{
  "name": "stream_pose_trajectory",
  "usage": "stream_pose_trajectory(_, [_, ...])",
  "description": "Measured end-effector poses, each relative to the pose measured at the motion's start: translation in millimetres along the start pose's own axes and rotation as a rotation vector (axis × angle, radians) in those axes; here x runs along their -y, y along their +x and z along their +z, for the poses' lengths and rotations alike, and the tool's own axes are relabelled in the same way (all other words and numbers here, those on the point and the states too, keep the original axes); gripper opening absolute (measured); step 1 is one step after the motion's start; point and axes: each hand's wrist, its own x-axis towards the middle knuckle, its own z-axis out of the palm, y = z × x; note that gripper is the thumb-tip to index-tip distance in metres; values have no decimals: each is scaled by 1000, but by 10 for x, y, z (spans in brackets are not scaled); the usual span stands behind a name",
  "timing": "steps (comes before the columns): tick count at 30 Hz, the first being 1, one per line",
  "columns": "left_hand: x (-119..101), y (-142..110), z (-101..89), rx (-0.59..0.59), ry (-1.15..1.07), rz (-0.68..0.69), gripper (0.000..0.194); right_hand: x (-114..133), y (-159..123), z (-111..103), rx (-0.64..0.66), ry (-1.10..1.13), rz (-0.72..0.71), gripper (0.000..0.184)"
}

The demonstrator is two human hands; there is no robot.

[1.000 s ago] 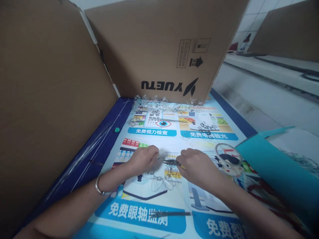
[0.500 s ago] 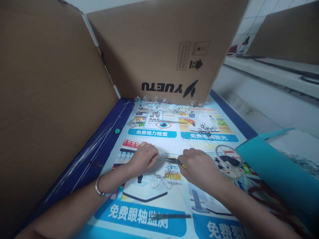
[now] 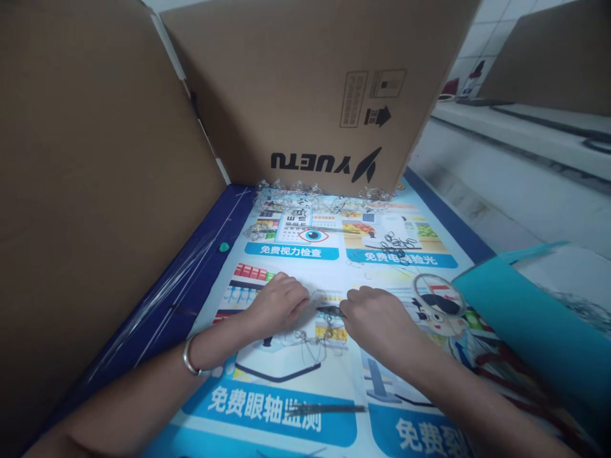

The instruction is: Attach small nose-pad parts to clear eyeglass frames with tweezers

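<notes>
My right hand (image 3: 377, 321) is closed around a pair of pliers (image 3: 329, 310), whose dark jaws point left. Just left of the jaw tips, my left hand (image 3: 280, 304) pinches a thin bent wire (image 3: 316, 296); the fingertips hide its held end. Whether the jaws touch this wire is too fine to tell. Below both hands, a tangle of thin wire pieces (image 3: 310, 338) with small loops lies on the printed sheet (image 3: 305, 439). Nearer to me rests a bundle of straight dark wires (image 3: 329, 409).
Cardboard panels (image 3: 305, 83) stand at the back and left. Clear-looking wire pieces (image 3: 286, 194) line the back panel's foot. Small dark rings (image 3: 398, 242) lie right of centre. A round hoop (image 3: 439, 294) sits by a teal box (image 3: 529, 305) holding wire.
The pliers have turned slightly in my right hand, their jaws now looking narrower. My left hand has shifted a little to the right, still pinching the wire.
</notes>
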Motion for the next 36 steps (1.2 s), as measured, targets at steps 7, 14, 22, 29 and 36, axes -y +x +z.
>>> stream_pose_trajectory(7, [-26, -17, 15, 8, 40, -82, 22, 1, -9, 31, -33, -18, -36, 18])
stream_pose_trajectory(14, [-60, -18, 8, 105, 73, -116, 20, -3, -10, 68, -94, 2, -67, 14])
stream_pose_trajectory(22, [-91, 15, -51, 205, 9, -174, 19, -5, -16, 95, -135, -4, -94, 14])
stream_pose_trajectory(29, [-59, 26, -89, 194, -243, -221, 20, -13, -8, 94, -119, 3, -79, 14])
stream_pose_trajectory(36, [5, 32, -112, 166, -299, -192, 23, -59, 24, 199, -175, 34, -79, 19])
